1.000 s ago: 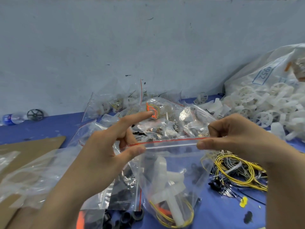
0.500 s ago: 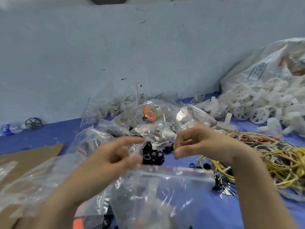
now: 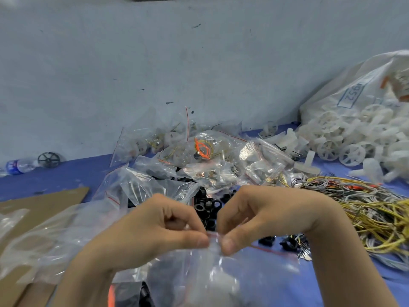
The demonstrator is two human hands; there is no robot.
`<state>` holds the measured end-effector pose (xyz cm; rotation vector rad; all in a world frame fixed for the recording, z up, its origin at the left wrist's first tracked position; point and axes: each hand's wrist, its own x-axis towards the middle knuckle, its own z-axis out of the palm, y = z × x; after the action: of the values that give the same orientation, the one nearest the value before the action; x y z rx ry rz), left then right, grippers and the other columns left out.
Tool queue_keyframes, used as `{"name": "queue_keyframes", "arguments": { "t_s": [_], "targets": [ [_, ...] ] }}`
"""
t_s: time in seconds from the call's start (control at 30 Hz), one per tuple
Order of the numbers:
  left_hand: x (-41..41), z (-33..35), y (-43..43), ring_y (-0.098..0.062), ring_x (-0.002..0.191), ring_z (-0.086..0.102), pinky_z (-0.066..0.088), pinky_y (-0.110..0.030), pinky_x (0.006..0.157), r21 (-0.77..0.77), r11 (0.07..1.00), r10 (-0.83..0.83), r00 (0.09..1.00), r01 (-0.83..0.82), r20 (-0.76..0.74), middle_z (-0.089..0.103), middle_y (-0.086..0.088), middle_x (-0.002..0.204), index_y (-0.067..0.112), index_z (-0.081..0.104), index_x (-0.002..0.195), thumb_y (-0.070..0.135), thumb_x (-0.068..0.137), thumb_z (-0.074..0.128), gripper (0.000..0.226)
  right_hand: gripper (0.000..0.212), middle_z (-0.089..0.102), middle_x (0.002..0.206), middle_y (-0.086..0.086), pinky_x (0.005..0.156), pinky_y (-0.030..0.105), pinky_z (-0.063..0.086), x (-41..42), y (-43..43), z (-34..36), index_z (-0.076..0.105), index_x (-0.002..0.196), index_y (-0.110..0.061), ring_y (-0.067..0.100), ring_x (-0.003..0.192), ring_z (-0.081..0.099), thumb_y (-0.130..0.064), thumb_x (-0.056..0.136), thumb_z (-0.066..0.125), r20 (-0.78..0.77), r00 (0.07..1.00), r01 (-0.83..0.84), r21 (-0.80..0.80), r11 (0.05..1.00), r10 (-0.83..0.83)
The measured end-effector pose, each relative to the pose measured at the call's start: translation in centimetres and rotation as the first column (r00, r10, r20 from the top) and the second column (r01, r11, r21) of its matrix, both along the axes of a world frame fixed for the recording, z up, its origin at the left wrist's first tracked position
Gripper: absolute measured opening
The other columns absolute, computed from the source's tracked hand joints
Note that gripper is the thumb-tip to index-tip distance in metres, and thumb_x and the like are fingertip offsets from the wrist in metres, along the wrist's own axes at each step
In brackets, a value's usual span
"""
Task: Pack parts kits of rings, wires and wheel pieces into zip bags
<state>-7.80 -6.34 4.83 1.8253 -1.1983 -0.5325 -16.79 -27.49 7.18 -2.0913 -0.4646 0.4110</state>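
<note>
The zip bag (image 3: pixel 223 275) lies low before the person, mouth toward the wall, its red zip edge running left to right. The left hand (image 3: pixel 155 231) and right hand (image 3: pixel 267 218) pinch this edge with thumbs nearly touching; one second ago they held its two ends. Black rings (image 3: pixel 208 207) lie just behind the fingers and wires (image 3: pixel 371 209) are close by the right wrist. Bare blue table (image 3: pixel 66 176) is at the far left.

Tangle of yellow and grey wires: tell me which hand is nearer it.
Right. The right hand lies close beside the tangle of yellow and grey wires; the left hand is farther away, across the top of the clear zip bag that both pinch.
</note>
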Motion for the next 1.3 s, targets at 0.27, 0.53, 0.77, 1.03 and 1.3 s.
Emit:
{"name": "queue_keyframes", "arguments": {
  "t_s": [0.27,0.53,0.77,1.03,1.3],
  "targets": [
    [-0.2,0.2,-1.0,-0.004,0.062,0.047,0.035,-0.015,0.058,-0.156,0.975,0.192,0.954,-0.158,0.232,0.054,0.002,0.066,0.029,0.067,0.077,0.041,0.076,0.066,0.013,0.025,0.039,0.054,0.004,0.053,0.026,0.027,0.2,-0.2,0.3,0.063,0.067,-0.003,0.013,0.053,0.034,-0.020,0.085,0.067,0.213,0.967,0.146,-0.005,0.989,-0.141],
    [-1.0,0.9,-0.8,-0.005,0.040,0.033,0.027,-0.012,0.039,-0.324,0.924,0.191,0.979,-0.202,-0.065,0.042,0.006,0.052,0.025,0.063,0.065,0.031,0.075,0.070,0.014,0.059,0.069,0.107,0.002,0.089,0.033,0.049,1.4,-0.4,-1.3,0.069,0.110,-0.031,0.014,0.103,0.063,-0.066,0.063,0.071,0.122,0.983,0.082,0.366,0.927,-0.135],
    [-1.1,0.2,-3.2,-0.010,0.048,0.058,0.050,-0.021,0.046,-0.604,0.613,0.009,0.770,-0.508,-0.638,0.057,-0.001,0.059,0.015,0.059,0.068,0.019,0.081,0.058,0.014,0.053,0.069,0.109,-0.005,0.081,0.028,0.053,3.2,-0.3,-3.9,0.061,0.113,-0.044,0.014,0.100,0.064,-0.029,0.065,0.077,-0.092,0.995,0.066,0.348,0.935,-0.036],
    [2.2,1.0,1.0,-0.013,0.050,0.058,0.050,-0.026,0.044,-0.323,0.776,0.320,0.779,-0.542,-0.539,0.063,-0.001,0.066,0.024,0.071,0.067,0.061,0.062,0.070,0.038,0.052,0.067,0.083,0.004,0.066,0.026,0.045,1.6,-1.7,-2.0,0.069,0.094,-0.007,0.018,0.075,0.060,-0.046,0.061,0.084,-0.159,0.961,0.250,0.157,0.955,-0.225],
    [4.7,-1.4,2.0,-0.011,0.045,0.056,0.050,-0.020,0.047,-0.341,0.589,0.695,0.675,-0.733,-0.249,0.059,0.003,0.053,0.008,0.062,0.077,0.009,0.094,0.056,0.018,0.028,0.062,0.108,0.018,0.084,0.034,0.055,8.1,-3.3,6.9,0.062,0.099,-0.010,0.022,0.095,0.065,-0.030,0.099,0.043,-0.243,0.671,0.584,0.756,0.297,-0.701]
  ]
}}
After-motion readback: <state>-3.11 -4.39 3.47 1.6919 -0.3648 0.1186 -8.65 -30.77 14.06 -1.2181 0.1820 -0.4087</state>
